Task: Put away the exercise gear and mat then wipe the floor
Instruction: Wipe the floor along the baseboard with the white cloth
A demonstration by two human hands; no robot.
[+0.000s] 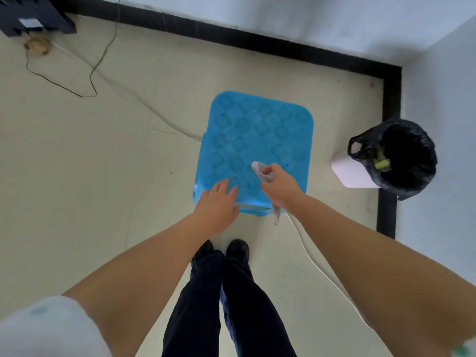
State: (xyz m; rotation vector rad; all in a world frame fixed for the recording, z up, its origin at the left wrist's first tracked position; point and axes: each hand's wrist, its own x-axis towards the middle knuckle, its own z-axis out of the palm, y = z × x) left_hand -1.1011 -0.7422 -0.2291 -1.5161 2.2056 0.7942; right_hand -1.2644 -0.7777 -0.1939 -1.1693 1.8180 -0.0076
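A blue plastic stool (257, 130) with a patterned square seat stands on the cream floor (103, 176) in front of my feet. My right hand (279, 186) grips a crumpled grey cloth (261, 170) over the seat's near right part; one end of the cloth hangs below the hand past the stool's front edge. My left hand (219, 202) reaches out with fingers straight over the seat's near left corner, holding nothing.
A white bin with a black liner (394, 155) stands at the right wall in the corner. Thin cables (95, 73) trail across the floor at the left, and a white cord (316, 266) runs past my right leg. A dark object (33, 14) sits at the top left.
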